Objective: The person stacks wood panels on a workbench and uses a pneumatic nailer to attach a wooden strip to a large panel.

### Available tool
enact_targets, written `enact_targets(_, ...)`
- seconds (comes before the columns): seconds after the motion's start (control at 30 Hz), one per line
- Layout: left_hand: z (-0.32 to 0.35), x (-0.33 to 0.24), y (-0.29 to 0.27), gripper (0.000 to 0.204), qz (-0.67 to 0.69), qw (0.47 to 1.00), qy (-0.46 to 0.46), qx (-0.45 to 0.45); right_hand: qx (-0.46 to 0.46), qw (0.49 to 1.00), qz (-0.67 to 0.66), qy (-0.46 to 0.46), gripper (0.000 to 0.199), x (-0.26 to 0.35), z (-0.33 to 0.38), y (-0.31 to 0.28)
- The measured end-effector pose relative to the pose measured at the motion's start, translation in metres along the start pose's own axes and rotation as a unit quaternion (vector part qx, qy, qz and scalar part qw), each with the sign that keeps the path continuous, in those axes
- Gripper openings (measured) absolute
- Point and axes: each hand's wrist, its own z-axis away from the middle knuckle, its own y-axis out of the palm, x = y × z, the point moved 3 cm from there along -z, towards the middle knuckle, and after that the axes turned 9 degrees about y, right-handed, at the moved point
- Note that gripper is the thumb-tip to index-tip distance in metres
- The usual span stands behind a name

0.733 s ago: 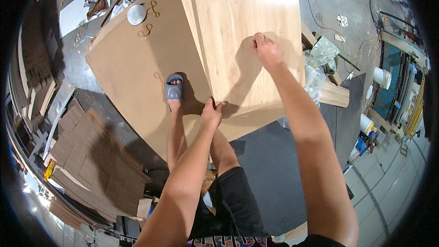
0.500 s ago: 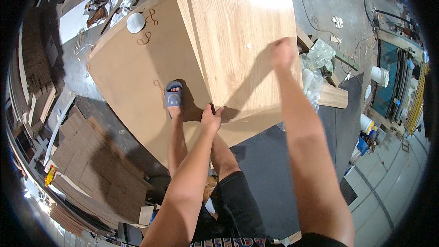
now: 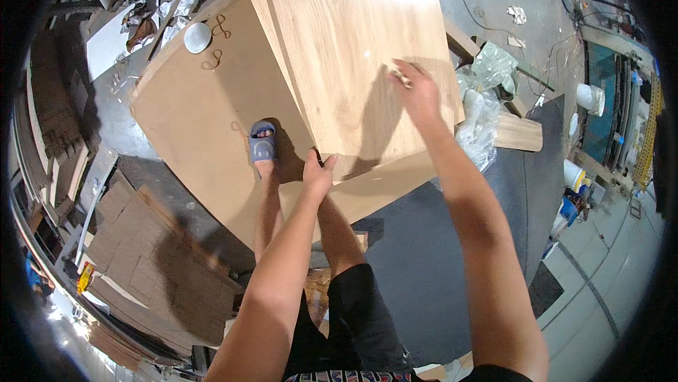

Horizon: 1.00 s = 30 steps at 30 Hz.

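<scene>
A light wood-grain board [image 3: 353, 92] lies in front of me, its near left corner by my left hand [image 3: 319, 174]. That hand is closed, with a small dark thing [image 3: 318, 157] showing between thumb and forefinger; its kind cannot be made out. Over the right part of the board, my right hand [image 3: 421, 101] is held with fingers bent around a small pale piece [image 3: 403, 80], too small to name. Its shadow falls on the wood. A tiny white spot [image 3: 367, 53] shows on the board. Beneath lies a large tan sheet [image 3: 191, 113].
My slippered foot [image 3: 262, 143] stands on the tan sheet, left of the board. A white round lid [image 3: 198, 38] and brown loops of cord [image 3: 221, 26] lie farther left. Clear plastic wrap [image 3: 480, 117] and a wood offcut [image 3: 518, 132] are on the right, beside a dark mat [image 3: 417, 269].
My right hand has moved left, from near the board's right edge to farther over its surface. My left hand stays at the near corner. The whole view has shifted slightly.
</scene>
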Motion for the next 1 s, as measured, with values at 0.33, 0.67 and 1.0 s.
enact_targets(0.33, -0.006, 0.012, -0.002, 0.036, -0.022, 0.999, 0.026, -0.015, -0.059, 0.983, 0.123, -0.119, 0.011, 0.05, -0.023, 0.043)
enact_targets(0.67, -0.004, 0.007, -0.001, 0.031, -0.001, 1.0, 0.026, 0.0, 0.081, 0.918, 0.376, -0.102, 0.021, 0.04, -0.058, 0.066)
enact_targets(1.0, -0.008, -0.011, -0.003, 0.047, 0.073, 0.995, -0.026, 0.056, -0.042, 0.959, 0.234, 0.155, 0.033, -0.018, -0.165, -0.089)
